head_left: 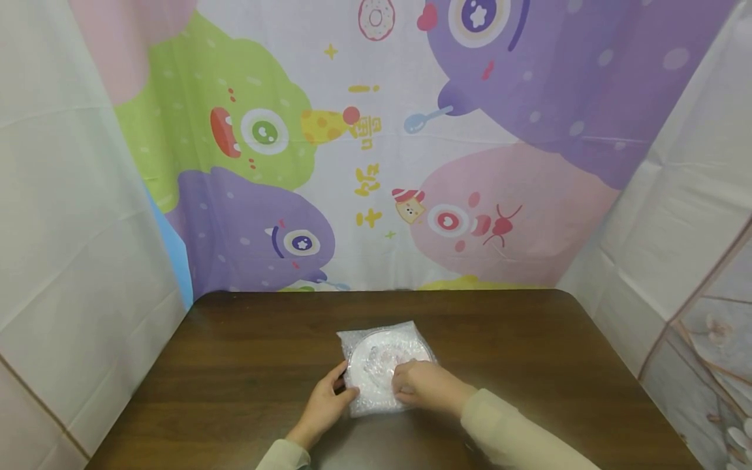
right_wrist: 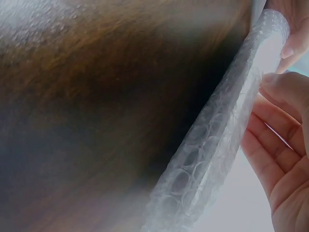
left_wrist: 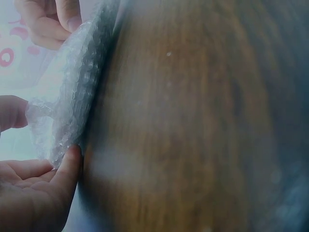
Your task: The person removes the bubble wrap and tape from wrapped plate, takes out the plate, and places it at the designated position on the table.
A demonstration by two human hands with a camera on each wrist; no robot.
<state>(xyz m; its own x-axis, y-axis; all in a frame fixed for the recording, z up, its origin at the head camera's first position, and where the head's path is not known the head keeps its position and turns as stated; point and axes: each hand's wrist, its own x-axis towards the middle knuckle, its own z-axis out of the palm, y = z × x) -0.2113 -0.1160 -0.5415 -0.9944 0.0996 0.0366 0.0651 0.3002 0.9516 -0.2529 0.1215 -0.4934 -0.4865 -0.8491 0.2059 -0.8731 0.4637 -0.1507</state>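
Note:
A flat bubble-wrapped package (head_left: 367, 375) shows a round white disc, like a plate or lid, through its clear wrap; faint marks appear near the disc's middle. My left hand (head_left: 329, 399) grips its left edge, thumb on top and fingers at the side. In the left wrist view, the left hand (left_wrist: 36, 195) holds the rim of the bubble wrap (left_wrist: 79, 87). Over the package's right half, my right hand (head_left: 431, 386) has bent fingers and pinches at the wrap's upper surface. In the right wrist view, the right hand (right_wrist: 285, 154) has its thumb against the bubble wrap (right_wrist: 207, 154).
The package is on a dark brown wooden table (head_left: 252, 339). A cloth with cartoon monsters (head_left: 376, 163) hangs behind the table's far edge. Pale tile-patterned sheets hang at the left (head_left: 76, 228) and at the right (head_left: 664, 261).

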